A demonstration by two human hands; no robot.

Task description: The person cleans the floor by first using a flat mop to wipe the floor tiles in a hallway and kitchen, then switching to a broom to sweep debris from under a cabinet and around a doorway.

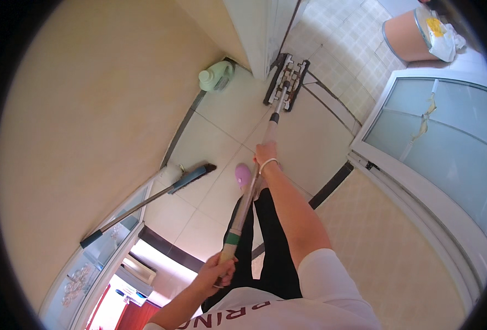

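My right hand (pixel 266 152), with a pale bangle at its wrist, grips the long handle (pixel 247 202) of a floor mop about midway along. Nearer my body, my left hand (pixel 218 270) is wrapped around the handle's end, just below a green band. The handle slants away from me down to the floor. At its far end the mop head (pixel 286 84), with two dark-edged parallel bars and a white and brown mechanism, sits at the doorway threshold beside the door frame. Whether a sponge is under the bars is hidden.
A light green jug (pixel 216 76) stands in the wall corner. On the left a broom (pixel 192 178) leans against the wall, its blue head low. A glazed white-framed door (pixel 441 123) stands at right. Beyond the threshold is a tan bin (pixel 410 37) with a plastic bag.
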